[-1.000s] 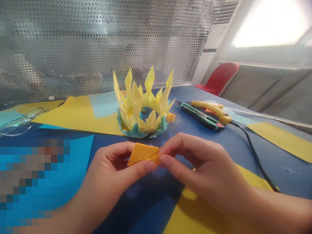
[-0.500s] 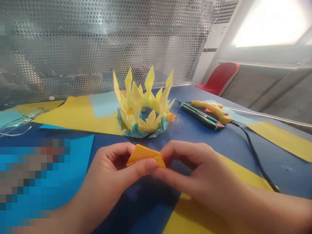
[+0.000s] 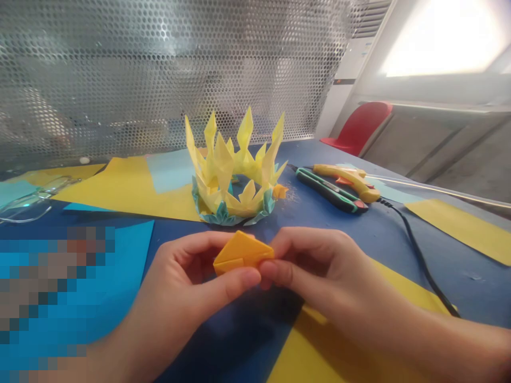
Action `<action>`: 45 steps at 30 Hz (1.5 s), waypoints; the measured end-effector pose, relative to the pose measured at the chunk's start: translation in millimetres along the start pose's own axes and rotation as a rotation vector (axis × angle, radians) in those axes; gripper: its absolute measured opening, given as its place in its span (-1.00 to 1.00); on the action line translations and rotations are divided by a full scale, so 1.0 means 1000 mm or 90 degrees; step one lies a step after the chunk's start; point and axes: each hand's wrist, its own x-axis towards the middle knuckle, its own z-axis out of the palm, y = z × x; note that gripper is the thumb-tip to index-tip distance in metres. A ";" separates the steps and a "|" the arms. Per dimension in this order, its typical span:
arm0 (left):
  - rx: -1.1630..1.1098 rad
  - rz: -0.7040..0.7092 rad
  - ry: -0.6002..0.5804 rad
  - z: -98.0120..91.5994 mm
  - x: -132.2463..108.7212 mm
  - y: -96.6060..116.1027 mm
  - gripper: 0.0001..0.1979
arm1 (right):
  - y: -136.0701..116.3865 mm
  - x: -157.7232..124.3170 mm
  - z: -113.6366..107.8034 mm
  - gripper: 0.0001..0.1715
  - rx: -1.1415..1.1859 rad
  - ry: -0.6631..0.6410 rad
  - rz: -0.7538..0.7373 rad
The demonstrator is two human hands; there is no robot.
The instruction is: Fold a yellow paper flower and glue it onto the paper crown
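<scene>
A small folded piece of orange-yellow paper is pinched between both hands, just above the blue table. My left hand grips its left and lower side, thumb across the front and fingers behind. At its right corner, my right hand holds it between thumb and forefinger. Beyond the hands stands a paper crown with tall pale-yellow points and a teal folded base. A little orange paper piece lies against the crown's right side.
Right of the crown lie a green-and-black utility knife and a yellow glue gun with a black cord. Yellow sheets and a blue sheet cover parts of the table. Eyeglasses rest at left; a perforated metal panel stands behind.
The folded paper has turned in my fingers and shifted slightly right, its peak now pointing up. My right thumb has moved up onto its front. The crown and tools stay put.
</scene>
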 end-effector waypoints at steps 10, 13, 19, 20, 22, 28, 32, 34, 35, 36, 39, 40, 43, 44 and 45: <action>0.116 -0.020 0.014 0.002 -0.001 0.001 -0.90 | 0.004 0.000 -0.001 -0.70 -0.151 -0.027 0.003; 0.126 0.000 0.039 0.003 -0.003 0.001 -0.73 | 0.001 0.001 -0.001 -0.63 -0.141 0.001 -0.041; 0.074 0.079 0.070 0.004 -0.001 -0.001 -0.57 | -0.002 0.006 -0.003 -0.54 -0.069 0.041 -0.003; 0.074 0.085 0.074 0.004 0.000 -0.001 -0.71 | -0.002 0.006 -0.003 -0.55 -0.073 0.032 0.004; 0.087 0.089 0.078 0.003 0.000 -0.002 -0.89 | -0.001 0.005 -0.003 -0.62 -0.070 0.020 0.009; 0.074 0.060 0.082 0.001 0.000 -0.003 -0.90 | 0.006 0.007 -0.002 -0.63 0.022 0.063 -0.042; 0.054 0.062 0.056 0.002 0.000 -0.003 -0.79 | 0.008 0.007 -0.001 -0.77 -0.042 0.044 -0.133; 0.040 0.065 0.054 0.002 0.000 -0.003 -0.71 | 0.006 0.006 -0.001 -0.77 -0.063 0.024 -0.154; 0.037 0.064 0.055 0.002 0.001 -0.003 -0.69 | 0.006 0.005 -0.001 -0.76 -0.068 0.021 -0.154; 0.038 0.062 0.054 0.001 0.001 -0.002 -0.68 | 0.005 0.004 -0.001 -0.76 -0.069 0.020 -0.152; 0.057 0.066 0.048 0.001 0.001 -0.001 -0.71 | 0.004 0.003 -0.001 -0.79 -0.047 0.017 -0.138; 0.066 0.073 0.044 0.001 0.001 -0.001 -0.72 | 0.004 0.003 -0.001 -0.81 -0.042 0.018 -0.136; 0.103 0.091 0.032 0.001 0.000 0.001 -0.73 | 0.005 0.005 -0.002 -0.88 -0.048 0.038 -0.143; 0.115 0.095 0.029 0.001 -0.001 0.002 -0.74 | 0.005 0.005 -0.002 -0.91 -0.052 0.044 -0.151; 0.127 0.098 0.027 0.001 -0.001 0.002 -0.75 | 0.005 0.006 -0.002 -0.94 -0.054 0.047 -0.158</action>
